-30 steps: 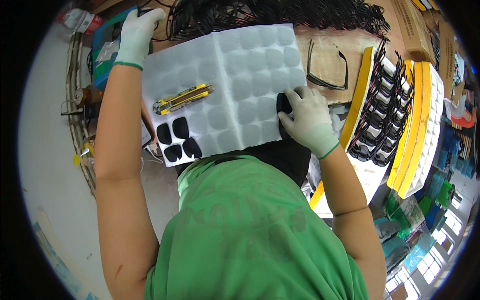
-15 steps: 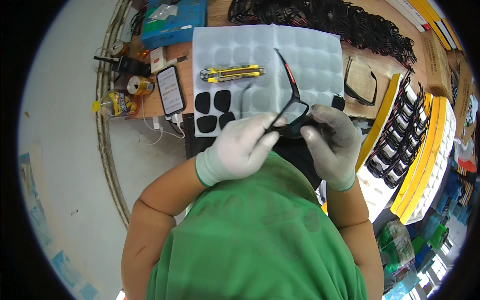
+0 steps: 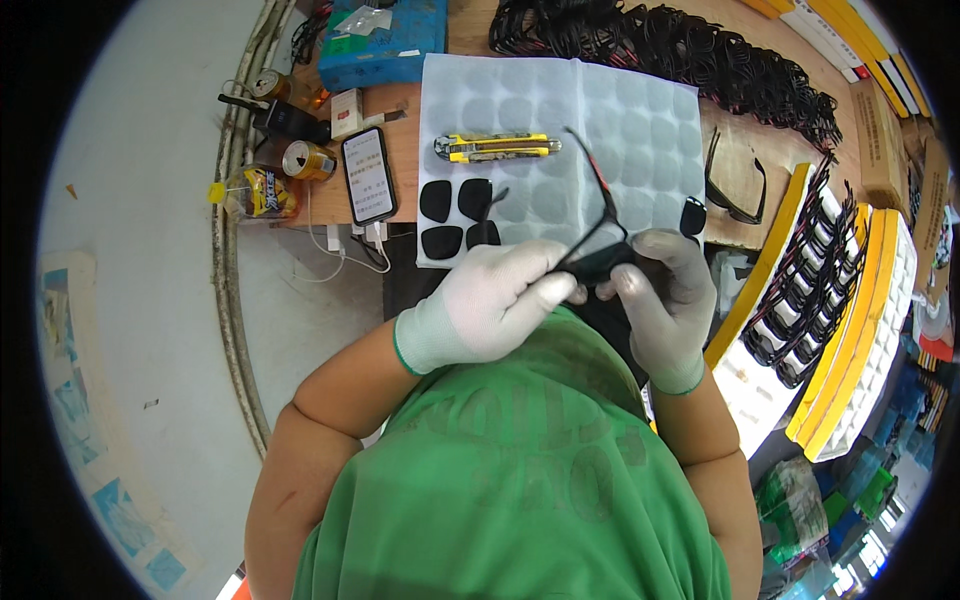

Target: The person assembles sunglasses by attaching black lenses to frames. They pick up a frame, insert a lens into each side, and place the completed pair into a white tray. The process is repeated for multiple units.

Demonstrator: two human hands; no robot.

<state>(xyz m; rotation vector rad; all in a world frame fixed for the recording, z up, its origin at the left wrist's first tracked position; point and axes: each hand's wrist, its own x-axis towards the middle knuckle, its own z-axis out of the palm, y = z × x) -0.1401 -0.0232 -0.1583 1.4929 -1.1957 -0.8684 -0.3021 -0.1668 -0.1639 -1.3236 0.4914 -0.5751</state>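
Observation:
Both my hands wear white gloves. My left hand (image 3: 490,300) is closed on one side of a black eyeglass frame (image 3: 612,213), whose temple points away from me. My right hand (image 3: 668,310) grips the other side, thumb and fingers pinching at a dark lens (image 3: 603,263). Whether that lens sits in the rim I cannot tell. Beyond the hands lies a pale padded sheet (image 3: 640,120) with rounded pockets. On its left part are several loose black lenses (image 3: 436,200) and a yellow utility knife (image 3: 500,148). Another dark lens (image 3: 693,215) lies at its right edge.
A phone (image 3: 369,175) with a cable, drink cans (image 3: 308,160) and a blue box (image 3: 385,50) stand at the left. Black frames (image 3: 680,60) are heaped at the back. One pair of glasses (image 3: 738,190) and yellow-edged trays (image 3: 850,330) of frames lie at the right.
The glasses have turned in my hands, so the dark lens shows more broadly and the temple is lower. My hands have come slightly closer together. The view has shifted a little.

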